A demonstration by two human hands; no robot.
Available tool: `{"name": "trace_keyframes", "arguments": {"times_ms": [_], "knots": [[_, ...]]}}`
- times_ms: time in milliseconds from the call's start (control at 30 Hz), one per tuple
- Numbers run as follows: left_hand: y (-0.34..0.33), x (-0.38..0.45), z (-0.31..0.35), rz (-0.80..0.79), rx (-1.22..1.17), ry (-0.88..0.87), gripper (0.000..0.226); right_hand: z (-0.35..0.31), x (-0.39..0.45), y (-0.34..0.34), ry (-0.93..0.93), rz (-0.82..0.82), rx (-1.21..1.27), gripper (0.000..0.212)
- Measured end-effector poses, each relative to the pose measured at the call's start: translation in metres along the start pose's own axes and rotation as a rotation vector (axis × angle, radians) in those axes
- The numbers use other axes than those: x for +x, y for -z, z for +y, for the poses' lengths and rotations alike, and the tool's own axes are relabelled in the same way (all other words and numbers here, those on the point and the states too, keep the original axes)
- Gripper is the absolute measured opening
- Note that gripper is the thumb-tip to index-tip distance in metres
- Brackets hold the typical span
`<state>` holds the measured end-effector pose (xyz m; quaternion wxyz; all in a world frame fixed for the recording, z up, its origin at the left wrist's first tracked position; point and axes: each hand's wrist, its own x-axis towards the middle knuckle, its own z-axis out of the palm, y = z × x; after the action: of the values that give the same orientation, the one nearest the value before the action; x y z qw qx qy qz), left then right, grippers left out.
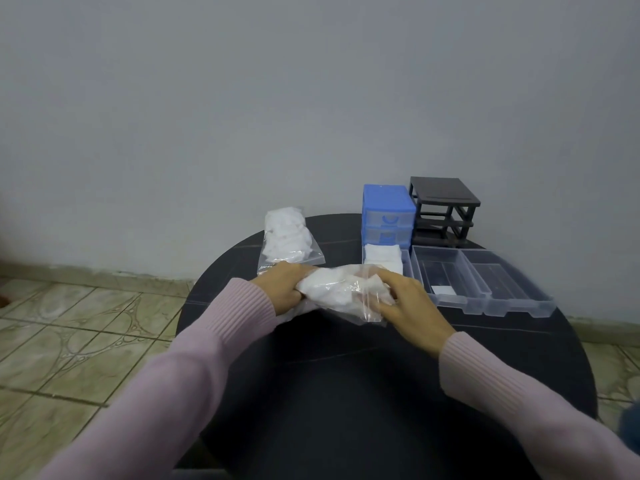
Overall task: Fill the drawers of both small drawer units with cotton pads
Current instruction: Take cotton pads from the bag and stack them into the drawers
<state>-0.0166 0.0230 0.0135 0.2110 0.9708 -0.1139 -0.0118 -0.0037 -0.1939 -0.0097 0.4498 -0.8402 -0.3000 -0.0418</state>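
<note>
A clear plastic bag of cotton pads (pixel 341 289) sits between the two hands, just above the round black bench (pixel 346 393). The left hand (pixel 282 289) is clamped on the bag's left end, fingers curled into the plastic. The right hand (pixel 408 303) has its grip closed on the bag's right end, where the loose clear edge hangs below the fingers; whether they reach inside the bag cannot be told.

Just beyond the right grip a pulled-out clear drawer (pixel 382 259) lies on the bench, filled with white pads, its back end touching the blue drawer unit (pixel 388 216). That unit stands upright with two clear drawers in place above. To the right of the right grip, two more clear drawers (pixel 485 285) lie side by side; the nearer one holds a single white pad at its front, the other shows none. Behind them stands the black drawer unit (pixel 443 211), its frame open with no drawers in it.

Beyond the left grip, a second bag of cotton pads (pixel 287 237) lies on the bench's far edge. Pale pink sleeves (pixel 194 368) cover both forearms. Patterned floor tiles (pixel 69 334) and a grey wall (pixel 242 98) surround the bench.
</note>
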Motion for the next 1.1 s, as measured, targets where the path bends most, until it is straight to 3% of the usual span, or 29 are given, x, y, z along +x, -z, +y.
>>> {"name": "trace_keyframes", "arguments": {"times_ms": [133,267,533,800,1000,1100], "knots": [[0.002,0.002,0.008,-0.004,-0.008,0.015,0.041,-0.004,0.003,0.005,-0.047,-0.122,0.121,0.032],[0.0,0.001,0.009,-0.047,-0.061,0.054,0.072,-0.002,0.006,0.008,-0.074,-0.166,0.119,0.042],[-0.008,0.005,0.012,-0.007,-0.128,0.014,0.053,0.009,0.017,-0.001,-0.152,-0.1,-0.003,0.041],[0.0,0.008,0.006,-0.006,-0.152,0.067,0.048,0.008,0.025,0.013,-0.223,-0.087,0.205,0.037],[0.003,0.006,0.008,0.008,-0.229,0.061,0.046,-0.006,0.021,0.024,-0.118,-0.297,0.295,0.04],[0.001,0.007,0.009,0.01,-0.214,0.047,0.045,-0.011,0.021,0.022,-0.07,-0.276,0.205,0.034]]}}
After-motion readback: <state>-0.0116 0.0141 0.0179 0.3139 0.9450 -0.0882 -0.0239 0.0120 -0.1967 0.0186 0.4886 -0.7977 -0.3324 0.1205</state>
